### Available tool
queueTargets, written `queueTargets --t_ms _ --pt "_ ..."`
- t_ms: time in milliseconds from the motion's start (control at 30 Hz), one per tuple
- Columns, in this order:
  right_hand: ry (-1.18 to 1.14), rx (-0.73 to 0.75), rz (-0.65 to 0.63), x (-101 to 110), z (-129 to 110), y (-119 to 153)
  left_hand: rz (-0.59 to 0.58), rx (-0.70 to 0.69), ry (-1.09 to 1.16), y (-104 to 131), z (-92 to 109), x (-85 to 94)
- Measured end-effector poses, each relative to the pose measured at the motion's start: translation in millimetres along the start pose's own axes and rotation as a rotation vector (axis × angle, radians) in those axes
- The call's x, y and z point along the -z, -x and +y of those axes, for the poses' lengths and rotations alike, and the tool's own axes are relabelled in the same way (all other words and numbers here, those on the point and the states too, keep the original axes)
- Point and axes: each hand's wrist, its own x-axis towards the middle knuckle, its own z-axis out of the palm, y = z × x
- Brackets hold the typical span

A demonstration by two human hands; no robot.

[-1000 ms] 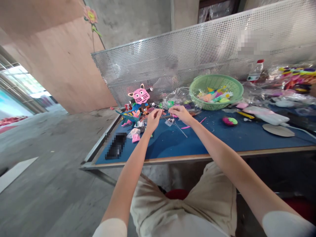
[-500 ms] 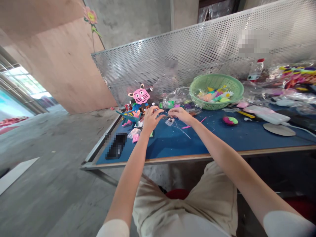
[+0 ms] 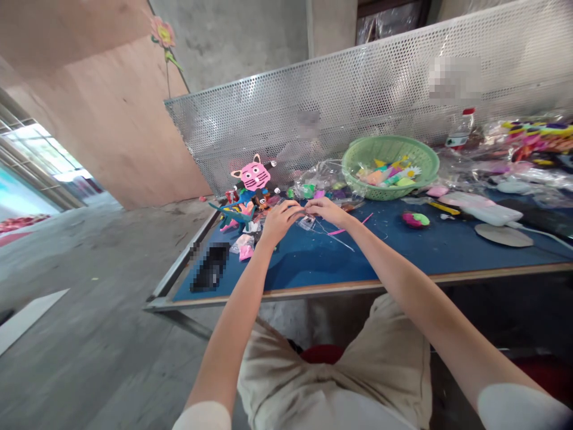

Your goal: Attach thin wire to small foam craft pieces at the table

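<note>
My left hand point(image 3: 281, 220) and my right hand point(image 3: 326, 210) meet fingertip to fingertip above the blue tabletop point(image 3: 313, 269). Both are closed in a pinch, and whatever lies between the fingers is too small to make out. Just beneath them is a small clear plastic piece point(image 3: 307, 223). A thin pale strand point(image 3: 338, 240) runs from below my hands toward the front right. By my right wrist lies a narrow pink strip point(image 3: 358, 224). Left of my left hand stand a pink cat-faced figure point(image 3: 255, 176) and a teal clay figure point(image 3: 239, 218).
A green basket point(image 3: 391, 194) of colourful clay pieces stands behind my right hand. Farther right are a pink-and-green lump point(image 3: 415, 220), a yellow cutter point(image 3: 444, 208), a white device point(image 3: 496, 213) and a bottle point(image 3: 460, 134). A pixelated dark object point(image 3: 210, 267) lies front left. Perforated metal panel point(image 3: 358, 89) closes the back.
My left hand has moved right and its fingers have closed, now touching the fingertips of my right hand. The pale strand's free end has shifted slightly right.
</note>
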Motion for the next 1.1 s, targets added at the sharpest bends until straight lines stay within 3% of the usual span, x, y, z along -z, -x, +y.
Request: queueTargets --t_ms 200,367,633,767,900,1100 --pt "0.077 0.029 -0.013 1 -2 2 -0.022 0.117 -0.031 2 3 -3.4" --pt "0.136 0.022 -0.014 -2 -4 4 -0.117 0.215 0.143 2 2 -5.6" --pt "0.039 0.101 0.086 -6 -3 4 0.029 0.286 0.233 0 14 0.9" --pt "-0.006 0.116 0.076 -5 3 2 0.043 0.299 0.258 -1 18 3.1" --pt "0.097 0.139 0.121 -1 2 3 0.041 0.241 0.184 -1 14 2.1" --pt "0.169 0.258 0.342 -1 -7 3 0.162 0.223 0.151 1 9 3.9"
